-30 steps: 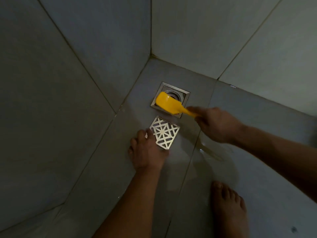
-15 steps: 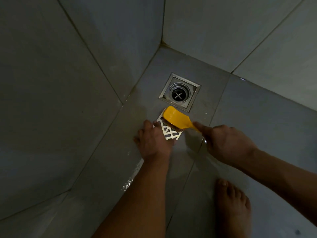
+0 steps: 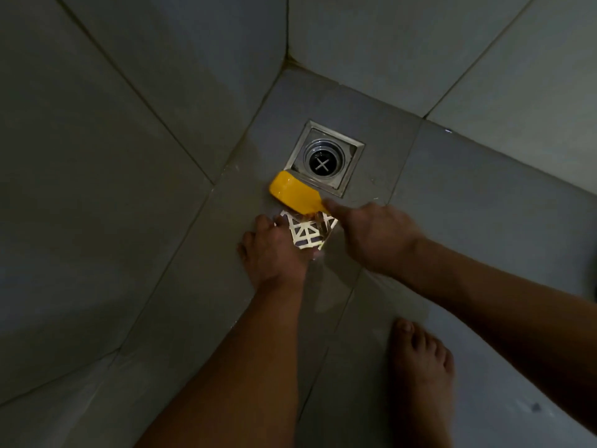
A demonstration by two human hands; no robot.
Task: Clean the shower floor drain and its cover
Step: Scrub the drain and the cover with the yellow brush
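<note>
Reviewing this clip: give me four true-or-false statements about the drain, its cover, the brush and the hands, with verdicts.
1. The patterned metal drain cover sits in the square steel floor drain. False: it lies on the tile beside it, and the drain is open.
2. The right hand holds the yellow plastic brush. True.
3. The left hand touches the cover. True.
4. Both feet are visible. False: only one bare foot shows.
</note>
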